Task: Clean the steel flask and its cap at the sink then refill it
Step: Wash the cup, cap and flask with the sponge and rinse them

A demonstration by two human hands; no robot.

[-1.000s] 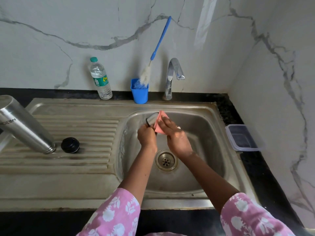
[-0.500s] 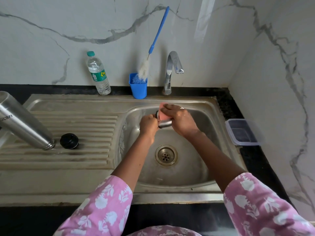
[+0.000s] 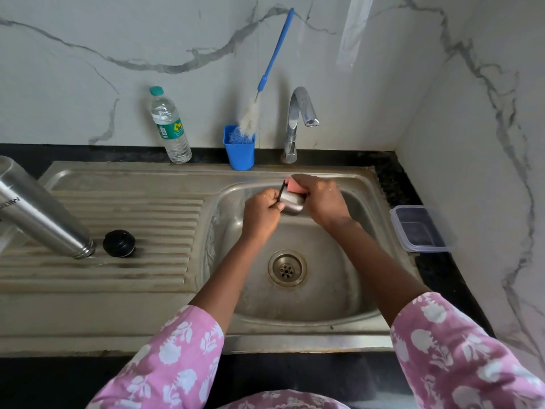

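Slid atop the steel cap (image 3: pixel 292 202), sponge (image 3: pixel 291 184) is clenched by right hand (image 3: pixel 322 199); left hand (image 3: pixel 261 214) clasps cap.

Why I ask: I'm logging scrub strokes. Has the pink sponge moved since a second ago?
Yes. The pink sponge in the right hand has shifted toward the stainless sink's back rim, nearer the chrome tap and farther from the round steel drain.

steel flask (image 3: pixel 41 214): uncapped, tilted, mouth down on the ribbed drainboard (image 3: pixel 147 214), far left (upper end cut by frame edge). black stopper (image 3: pixel 119 243): just beside the mouth, apart. steel cap (image 3: pixel 292 202): above the basin (image 3: pixel 339 276), gripped by left hand (image 3: pixel 261 215); right hand (image 3: pixel 323 199) holds pink sponge (image 3: pixel 295 184) against it
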